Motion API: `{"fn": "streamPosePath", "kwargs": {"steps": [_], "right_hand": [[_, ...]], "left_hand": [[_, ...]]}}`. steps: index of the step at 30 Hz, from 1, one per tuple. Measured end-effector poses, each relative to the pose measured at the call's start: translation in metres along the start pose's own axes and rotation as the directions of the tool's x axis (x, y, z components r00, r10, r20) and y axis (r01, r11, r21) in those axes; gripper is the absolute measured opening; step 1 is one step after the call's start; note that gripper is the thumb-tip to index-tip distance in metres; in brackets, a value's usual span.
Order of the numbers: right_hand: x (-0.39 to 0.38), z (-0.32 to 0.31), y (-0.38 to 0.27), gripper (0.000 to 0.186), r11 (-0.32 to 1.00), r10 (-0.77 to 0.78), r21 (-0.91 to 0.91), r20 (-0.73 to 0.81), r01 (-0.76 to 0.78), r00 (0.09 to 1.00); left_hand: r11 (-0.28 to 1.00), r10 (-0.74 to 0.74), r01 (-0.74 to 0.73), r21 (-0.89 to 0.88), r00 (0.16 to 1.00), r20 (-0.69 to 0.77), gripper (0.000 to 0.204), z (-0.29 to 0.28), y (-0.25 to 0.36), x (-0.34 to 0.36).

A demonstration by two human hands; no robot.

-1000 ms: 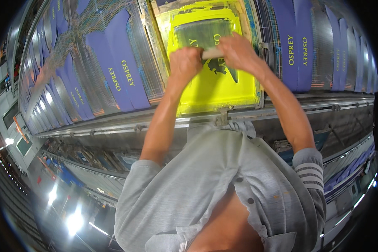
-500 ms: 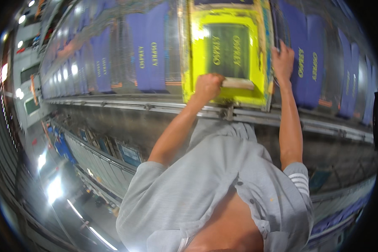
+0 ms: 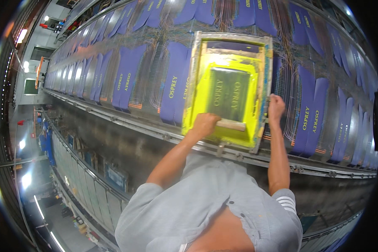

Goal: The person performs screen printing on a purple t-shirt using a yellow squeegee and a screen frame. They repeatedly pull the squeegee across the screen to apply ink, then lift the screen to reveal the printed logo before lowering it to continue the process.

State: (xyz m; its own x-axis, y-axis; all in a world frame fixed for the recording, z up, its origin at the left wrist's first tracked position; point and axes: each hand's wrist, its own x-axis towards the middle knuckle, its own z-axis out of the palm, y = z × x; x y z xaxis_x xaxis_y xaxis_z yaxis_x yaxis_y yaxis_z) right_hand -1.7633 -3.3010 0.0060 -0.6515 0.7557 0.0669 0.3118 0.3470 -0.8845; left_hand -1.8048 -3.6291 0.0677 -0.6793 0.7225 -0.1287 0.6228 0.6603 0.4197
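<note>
My left hand (image 3: 206, 124) is closed around one end of a pale squeegee (image 3: 232, 124), which lies inside the near end of a screen printing frame (image 3: 233, 37). Bright yellow ink (image 3: 257, 94) coats the mesh around a dark window with mirrored lettering. At the frame's right side, my right hand (image 3: 276, 108) is closed on the rail, its fingertips partly hidden. The frame sits slightly tilted over the long table and overlaps a purple piece (image 3: 174, 75) on its left. Another purple pair (image 3: 311, 105), printed with yellow lettering, lies to the right.
Rows of printed purple pieces (image 3: 124, 84) run along the table on both sides. A metal rail (image 3: 166, 136) with clamps follows its near edge. Behind me to the left, more dark frames (image 3: 115, 176) lean near a second long rack (image 3: 77, 161).
My view has shifted, so more of the table shows. The frame now covers part of the purple piece at its left, where a gap showed before. Both hands still hold on.
</note>
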Motion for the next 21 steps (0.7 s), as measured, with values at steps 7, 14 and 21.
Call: {"fn": "streamPosePath", "kwargs": {"steps": [7,14,21], "right_hand": [[-0.074,0.141,-0.053,0.03,0.983,0.085,0.162,0.018,-0.086,0.996],[-0.092,0.187,-0.058,0.023,0.95,0.189,0.239,0.067,-0.199,0.98],[-0.08,0.196,-0.045,0.024,0.998,0.068,0.018,0.004,-0.068,0.998]], "left_hand": [[0.998,0.016,-0.017,0.066,1.0,0.023,0.035,-0.061,-0.141,-0.053],[0.999,-0.007,0.004,0.034,0.997,0.08,0.035,-0.071,-0.197,-0.064],[0.999,0.035,-0.035,0.041,0.999,0.007,0.011,-0.07,-0.203,-0.062]]}}
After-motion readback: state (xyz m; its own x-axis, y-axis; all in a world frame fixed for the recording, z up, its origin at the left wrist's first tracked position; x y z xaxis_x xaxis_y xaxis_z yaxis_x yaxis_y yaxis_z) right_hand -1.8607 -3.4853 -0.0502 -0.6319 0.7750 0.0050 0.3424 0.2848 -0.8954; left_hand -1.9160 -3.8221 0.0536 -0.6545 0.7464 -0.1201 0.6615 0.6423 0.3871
